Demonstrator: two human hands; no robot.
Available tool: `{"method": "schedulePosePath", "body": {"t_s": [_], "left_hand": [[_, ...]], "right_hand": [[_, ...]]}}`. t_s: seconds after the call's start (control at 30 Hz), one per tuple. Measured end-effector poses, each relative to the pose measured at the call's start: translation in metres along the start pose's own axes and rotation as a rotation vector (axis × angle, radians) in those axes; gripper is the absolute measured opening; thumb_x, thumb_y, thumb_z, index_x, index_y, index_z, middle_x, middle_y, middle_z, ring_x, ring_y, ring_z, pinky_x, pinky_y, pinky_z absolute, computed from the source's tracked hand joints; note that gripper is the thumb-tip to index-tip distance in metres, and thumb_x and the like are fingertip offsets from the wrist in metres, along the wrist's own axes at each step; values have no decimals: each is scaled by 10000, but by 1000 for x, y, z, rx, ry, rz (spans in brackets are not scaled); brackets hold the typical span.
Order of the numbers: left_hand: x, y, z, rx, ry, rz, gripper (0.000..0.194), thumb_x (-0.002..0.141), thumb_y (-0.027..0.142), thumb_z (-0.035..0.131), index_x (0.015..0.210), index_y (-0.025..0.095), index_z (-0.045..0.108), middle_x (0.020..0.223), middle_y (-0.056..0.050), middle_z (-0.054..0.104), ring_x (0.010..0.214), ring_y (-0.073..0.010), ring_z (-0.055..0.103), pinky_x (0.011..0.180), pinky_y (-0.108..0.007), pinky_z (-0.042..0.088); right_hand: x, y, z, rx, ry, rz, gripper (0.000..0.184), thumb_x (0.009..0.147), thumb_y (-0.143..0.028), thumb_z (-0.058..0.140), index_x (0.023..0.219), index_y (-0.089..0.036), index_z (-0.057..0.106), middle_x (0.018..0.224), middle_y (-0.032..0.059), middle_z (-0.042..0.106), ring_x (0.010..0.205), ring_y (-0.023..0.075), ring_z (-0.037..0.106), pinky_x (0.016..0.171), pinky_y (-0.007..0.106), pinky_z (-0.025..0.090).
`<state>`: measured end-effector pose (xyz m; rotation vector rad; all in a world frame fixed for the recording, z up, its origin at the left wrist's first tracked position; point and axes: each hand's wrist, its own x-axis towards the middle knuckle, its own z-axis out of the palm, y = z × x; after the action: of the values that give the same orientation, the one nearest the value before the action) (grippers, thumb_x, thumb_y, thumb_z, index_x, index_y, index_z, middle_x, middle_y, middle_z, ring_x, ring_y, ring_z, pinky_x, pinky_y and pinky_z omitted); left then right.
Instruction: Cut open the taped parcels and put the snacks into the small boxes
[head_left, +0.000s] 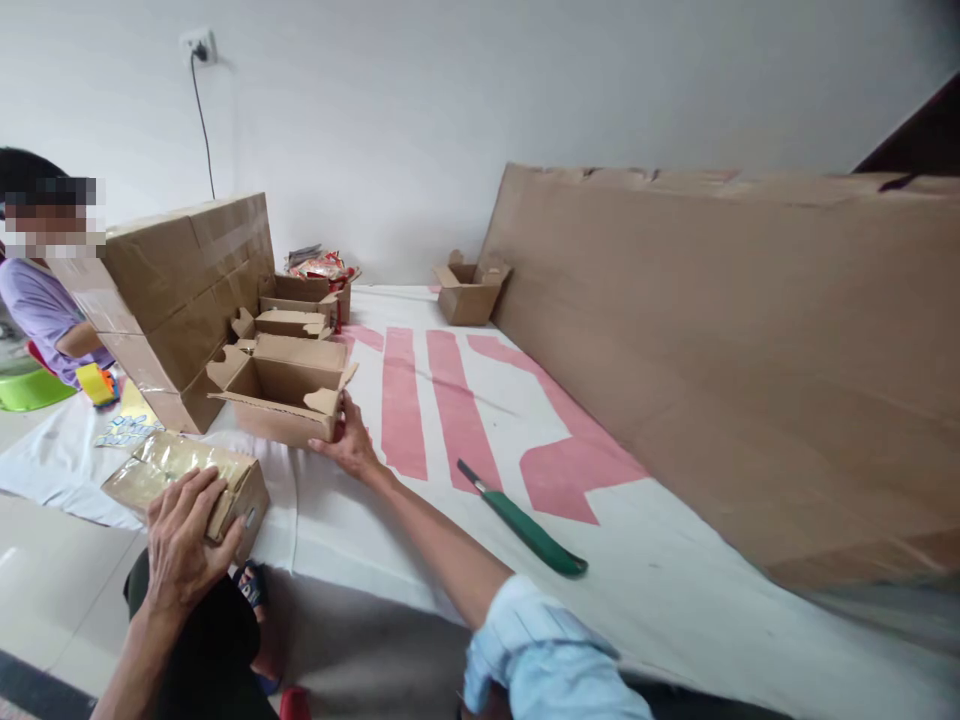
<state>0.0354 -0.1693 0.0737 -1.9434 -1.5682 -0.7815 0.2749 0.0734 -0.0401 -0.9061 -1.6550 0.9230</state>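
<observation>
Left hand (pixel 191 535): holding one taped box (pixel 180 452), half-curled
Right hand (pixel 351 440): pinching one open box (pixel 276 420)
Knife (pixel 529 528): one (green-handled), lying flat

No readable text (none anywhere)

You have two hands in view: one left hand (pixel 186 535) and one right hand (pixel 351 440). In front of you, count one green-handled knife (pixel 529 525), one closed taped carton (pixel 161 462), at least four open cartons (pixel 274 424) and one large cardboard panel (pixel 720 350). Your view also includes one wall socket (pixel 211 42), one plug (pixel 199 52) and one other person (pixel 41 310).
</observation>
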Motion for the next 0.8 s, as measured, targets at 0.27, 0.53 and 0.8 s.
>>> {"method": "schedulePosePath", "body": {"t_s": [0.27,0.53,0.8], "left_hand": [[-4,0,-2,-99,-27,-45,472,992,446,774,1412,244,698,1480,-162,758,1397,-397,687,1203,-536,473],[6,-103,-29,-411,198,-992,624,918,674,696,1277,166,748,1336,-162,777,1280,-385,708,1129,-534,583],[1,-23,-4,-608,-128,-900,602,894,721,683,1223,220,746,1226,-84,805,1245,-355,692,1106,-456,558]], "right_hand": [[51,-9,54,-117,-4,72,1318,766,-518,955,1810,-175,228,1766,254,408,1618,437,450,1304,608,461],[-72,-9,36,-116,-34,-33,742,976,-407,748,1662,-221,537,1642,202,584,1586,403,509,1310,642,455],[-150,-62,10,274,-18,67,527,1113,-530,591,1572,-283,671,1592,128,685,1452,316,669,1218,496,575]]}}
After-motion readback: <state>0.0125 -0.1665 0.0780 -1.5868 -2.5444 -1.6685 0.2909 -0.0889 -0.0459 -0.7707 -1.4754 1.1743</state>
